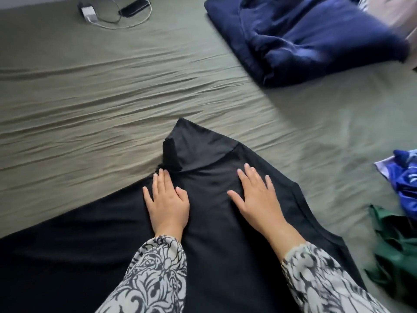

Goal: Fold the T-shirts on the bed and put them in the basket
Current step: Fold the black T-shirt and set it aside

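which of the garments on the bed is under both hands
The black T-shirt, spread flat under the left hand and right hand; the green and blue garments lie crumpled, untouched.

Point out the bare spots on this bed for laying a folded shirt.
Widest: sheet between cables, navy bedding and black shirt. Smaller: between navy bedding and blue garment. Crowded: right edge, with green garment.

Black T-shirt point(225, 222) lies spread on the olive-green bed sheet point(90, 98), one sleeve folded inward. Left hand point(168, 203) and right hand point(257, 199) rest flat on it, fingers straight. Folded navy garment point(316, 39) lies beyond. Blue garment point(404, 177) and green garment point(394, 249) lie crumpled at right. Cables point(126, 16) lie at far left.
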